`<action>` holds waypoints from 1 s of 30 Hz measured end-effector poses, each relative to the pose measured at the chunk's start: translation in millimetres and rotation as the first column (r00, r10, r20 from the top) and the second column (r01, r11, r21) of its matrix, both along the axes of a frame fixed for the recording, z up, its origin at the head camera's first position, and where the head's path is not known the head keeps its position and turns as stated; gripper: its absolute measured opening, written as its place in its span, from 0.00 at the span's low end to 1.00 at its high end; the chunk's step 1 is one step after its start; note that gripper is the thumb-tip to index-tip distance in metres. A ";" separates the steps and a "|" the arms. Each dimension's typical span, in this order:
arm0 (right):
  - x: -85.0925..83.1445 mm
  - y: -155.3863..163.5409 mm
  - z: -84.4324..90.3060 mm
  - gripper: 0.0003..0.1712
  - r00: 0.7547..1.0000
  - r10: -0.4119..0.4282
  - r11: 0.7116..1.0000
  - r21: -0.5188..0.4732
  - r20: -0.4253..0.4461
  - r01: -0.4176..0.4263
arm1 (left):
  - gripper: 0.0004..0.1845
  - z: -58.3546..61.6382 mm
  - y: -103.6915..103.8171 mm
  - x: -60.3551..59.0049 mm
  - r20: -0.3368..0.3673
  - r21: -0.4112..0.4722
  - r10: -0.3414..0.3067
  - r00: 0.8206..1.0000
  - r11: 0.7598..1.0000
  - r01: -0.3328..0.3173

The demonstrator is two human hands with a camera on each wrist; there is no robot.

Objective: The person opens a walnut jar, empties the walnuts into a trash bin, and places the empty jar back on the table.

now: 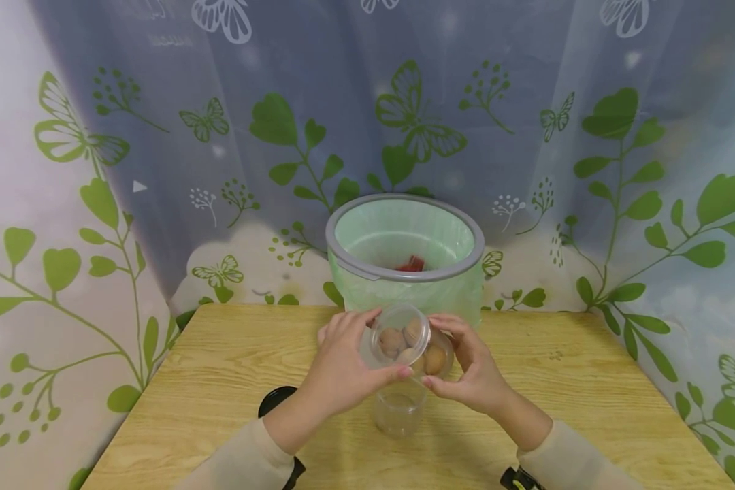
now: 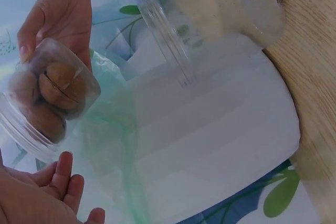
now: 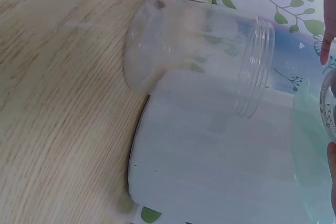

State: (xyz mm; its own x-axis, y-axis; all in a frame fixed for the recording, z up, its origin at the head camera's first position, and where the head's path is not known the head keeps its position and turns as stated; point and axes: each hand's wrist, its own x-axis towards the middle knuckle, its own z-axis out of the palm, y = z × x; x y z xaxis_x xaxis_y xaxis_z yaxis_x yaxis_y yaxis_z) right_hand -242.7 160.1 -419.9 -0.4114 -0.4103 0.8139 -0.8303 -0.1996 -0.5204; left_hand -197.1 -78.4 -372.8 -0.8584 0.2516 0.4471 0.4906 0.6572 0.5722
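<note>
Both hands hold a clear plastic jar of walnuts (image 1: 407, 344) above the wooden table (image 1: 220, 367), tilted so its open mouth faces me. My left hand (image 1: 370, 347) grips it at the rim, thumb below. My right hand (image 1: 448, 350) clasps the jar's base from the other side. In the left wrist view the walnut jar (image 2: 47, 98) shows several walnuts inside, the right hand (image 2: 55, 17) behind it and the left hand's fingertips (image 2: 63, 182) just below the rim. An empty clear jar (image 1: 398, 410) stands upright on the table under the hands; the right wrist view shows the empty jar (image 3: 199, 51) too.
A grey-rimmed bin (image 1: 404, 238) lined with a green bag stands behind the table's far edge, something red (image 1: 411, 264) at its bottom. A black lid (image 1: 275, 401) lies on the table by my left forearm. A leaf-printed curtain (image 1: 159, 170) hangs all round.
</note>
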 end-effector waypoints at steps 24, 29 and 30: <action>2.7 -0.1 -0.9 0.44 0.996 0.071 0.997 -0.007 0.056 -0.071 | 0.51 -3.1 -20.6 -27.6 -0.047 0.125 -0.445 0.894 0.886 0.447; 3.0 -0.5 -1.5 0.44 0.996 0.063 0.998 -0.001 0.062 -0.063 | 0.50 -1.9 -18.2 -25.4 -0.043 0.109 -0.407 0.912 0.906 0.409; 2.9 -0.6 -1.5 0.44 0.996 0.063 0.998 -0.001 0.060 -0.063 | 0.50 -1.6 -17.5 -24.6 -0.043 0.107 -0.395 0.918 0.911 0.397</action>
